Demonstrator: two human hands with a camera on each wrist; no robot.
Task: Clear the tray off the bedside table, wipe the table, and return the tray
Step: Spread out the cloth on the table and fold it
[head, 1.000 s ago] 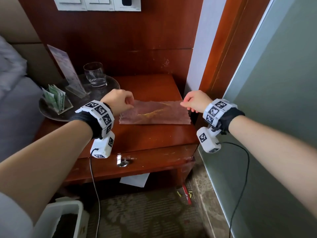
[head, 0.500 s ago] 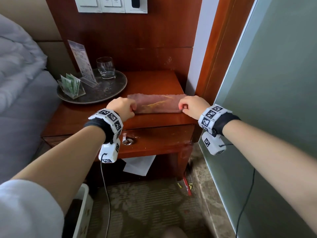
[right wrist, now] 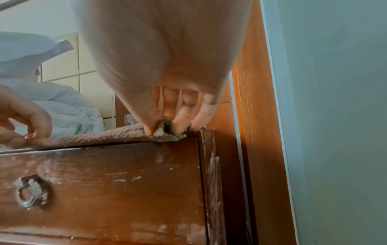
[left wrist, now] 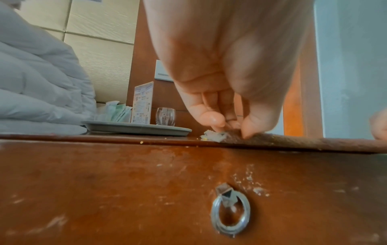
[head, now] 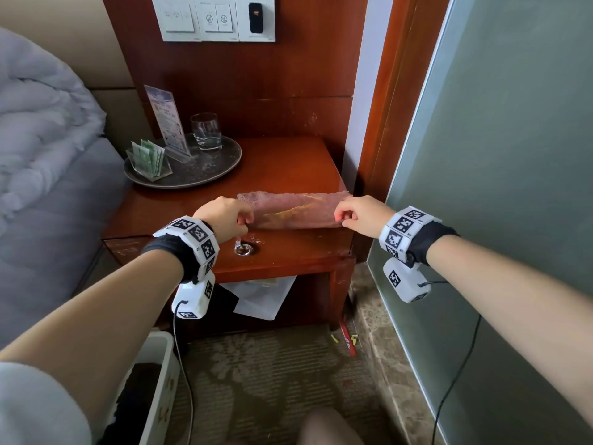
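A pinkish-brown cloth (head: 295, 209) lies spread flat along the front edge of the wooden bedside table (head: 282, 162). My left hand (head: 239, 220) pinches the cloth's near left corner, thumb against fingertips (left wrist: 211, 118). My right hand (head: 341, 218) pinches the near right corner (right wrist: 165, 131) at the table's right front corner. A round grey tray (head: 205, 170) sits at the table's back left, carrying a glass (head: 206, 130), an upright card stand (head: 168, 122) and a holder of green sachets (head: 148, 159). Pale crumbs (left wrist: 212, 136) lie by the cloth's left end.
The bed with a white duvet (head: 41, 123) borders the table on the left. A frosted glass panel (head: 513, 155) and wooden door frame (head: 382, 107) close in on the right. The drawer has a ring pull (head: 242, 250). A white bin (head: 150, 380) stands on the carpet below.
Both hands have drawn the cloth toward the table's front edge, from the middle of the top. The head view has dropped back and lower.
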